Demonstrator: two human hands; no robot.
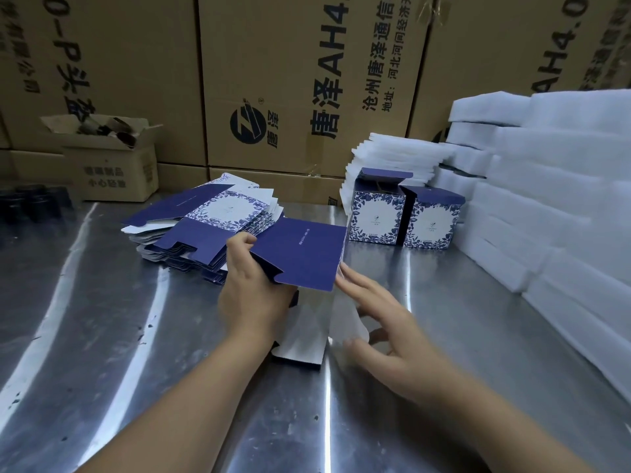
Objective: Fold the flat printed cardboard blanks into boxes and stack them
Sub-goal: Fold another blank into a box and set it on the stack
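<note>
A navy cardboard blank (304,252) is held just above the steel table (119,319), its white inner flaps (302,331) hanging toward me. My left hand (252,288) grips its left edge, thumb on top. My right hand (382,322) lies with spread fingers against the blank's right side, touching a white flap. Behind my left hand lies a fanned pile of flat blue-and-white floral blanks (211,223). Two folded boxes (379,213) (432,221) stand side by side at the back right, lids open.
Stacks of white foam pads (546,199) fill the right side and back right. Large brown cartons (290,80) wall the rear. A small open carton (109,165) and dark round objects (34,203) sit at the far left.
</note>
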